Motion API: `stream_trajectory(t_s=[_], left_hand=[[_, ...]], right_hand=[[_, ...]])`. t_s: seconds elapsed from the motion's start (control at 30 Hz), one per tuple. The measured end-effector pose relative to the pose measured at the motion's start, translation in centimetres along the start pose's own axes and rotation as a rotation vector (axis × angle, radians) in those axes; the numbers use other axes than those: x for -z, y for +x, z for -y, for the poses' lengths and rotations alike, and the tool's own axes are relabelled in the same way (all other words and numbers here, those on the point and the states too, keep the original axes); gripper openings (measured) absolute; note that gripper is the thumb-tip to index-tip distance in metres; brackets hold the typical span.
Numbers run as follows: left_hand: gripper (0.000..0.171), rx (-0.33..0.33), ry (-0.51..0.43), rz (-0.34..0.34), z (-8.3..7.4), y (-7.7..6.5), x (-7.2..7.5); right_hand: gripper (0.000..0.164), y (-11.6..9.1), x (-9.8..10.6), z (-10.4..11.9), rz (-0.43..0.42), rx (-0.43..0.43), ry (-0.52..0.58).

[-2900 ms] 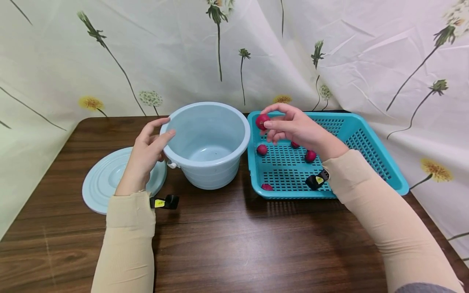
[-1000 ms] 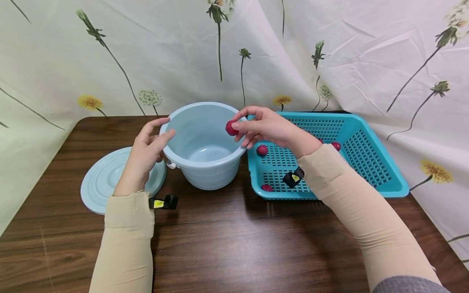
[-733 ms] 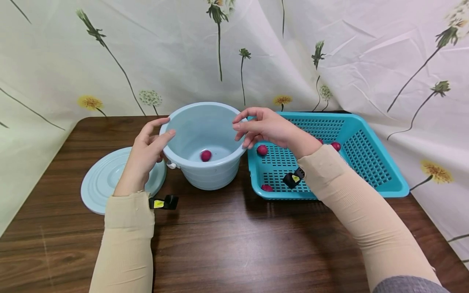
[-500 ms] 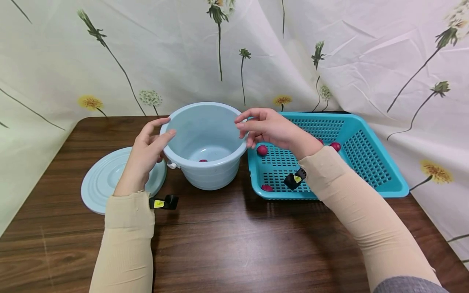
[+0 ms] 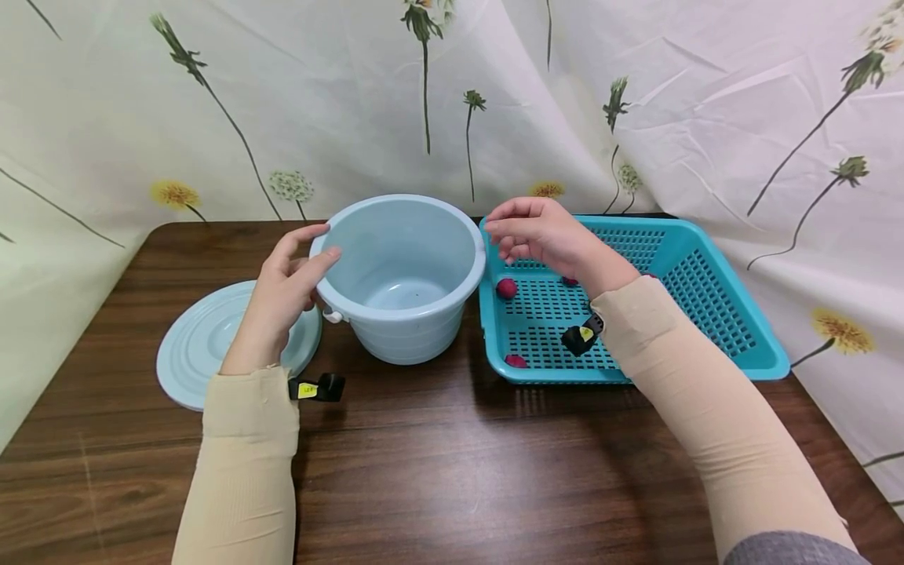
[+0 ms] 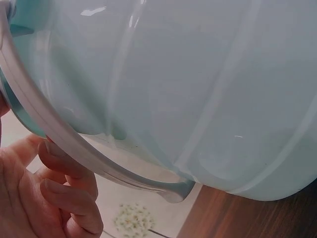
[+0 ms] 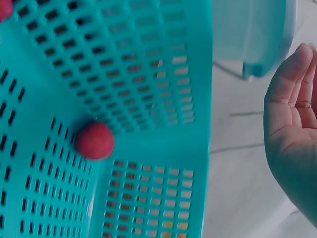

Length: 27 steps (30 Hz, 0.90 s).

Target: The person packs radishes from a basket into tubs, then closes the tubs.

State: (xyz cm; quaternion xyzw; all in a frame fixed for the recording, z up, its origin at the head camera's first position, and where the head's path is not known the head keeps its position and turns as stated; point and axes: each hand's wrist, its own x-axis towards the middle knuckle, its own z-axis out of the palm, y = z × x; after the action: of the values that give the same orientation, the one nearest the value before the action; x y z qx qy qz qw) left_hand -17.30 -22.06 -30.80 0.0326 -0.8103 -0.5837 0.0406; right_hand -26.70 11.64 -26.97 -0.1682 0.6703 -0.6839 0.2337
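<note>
My left hand (image 5: 275, 290) grips the left rim of a light blue bucket (image 5: 406, 337), thumb over the inside edge. In the left wrist view the curled fingers lie by the bucket's pale handle (image 6: 62, 130). My right hand (image 5: 547, 235) hovers, loosely bent and holding nothing, above the left side of a turquoise plastic basket (image 5: 730, 302). Small red radishes lie in the basket: one radish (image 5: 506, 288) by its left wall, another radish (image 5: 516, 361) at the front corner, others partly hidden behind the hand. The right wrist view shows a radish (image 7: 95, 141) in a basket corner.
A round light blue lid (image 5: 191, 345) lies left of the bucket, partly under the left forearm. Behind the brown wooden table (image 5: 424, 471) hangs a white cloth (image 5: 353, 102) printed with flowers. Bucket and basket stand close side by side.
My right hand let a radish drop into the bucket, where the front rim now hides it. Afterwards the hand moved right, back over the basket. My left hand stayed on the rim.
</note>
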Motion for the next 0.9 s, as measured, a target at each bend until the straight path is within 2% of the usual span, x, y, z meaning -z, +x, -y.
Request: stream_trajectory(t_s=[0.47, 0.77, 0.9], left_hand=[[0.054, 0.028, 0.008, 0.012, -0.2, 0.0, 0.0], [0.054, 0.032, 0.007, 0.013, -0.3, 0.1, 0.1], [0.053, 0.02, -0.002, 0.019, -0.3, 0.0, 0.1]], right_hand=[[0.016, 0.4, 3.3, -1.7, -0.103, -0.084, -0.027], [0.042, 0.9, 5.2, -3.3, -0.105, -0.156, -0.174], [0.043, 1.0, 5.6, -3.7, -0.075, -0.186, -0.265]])
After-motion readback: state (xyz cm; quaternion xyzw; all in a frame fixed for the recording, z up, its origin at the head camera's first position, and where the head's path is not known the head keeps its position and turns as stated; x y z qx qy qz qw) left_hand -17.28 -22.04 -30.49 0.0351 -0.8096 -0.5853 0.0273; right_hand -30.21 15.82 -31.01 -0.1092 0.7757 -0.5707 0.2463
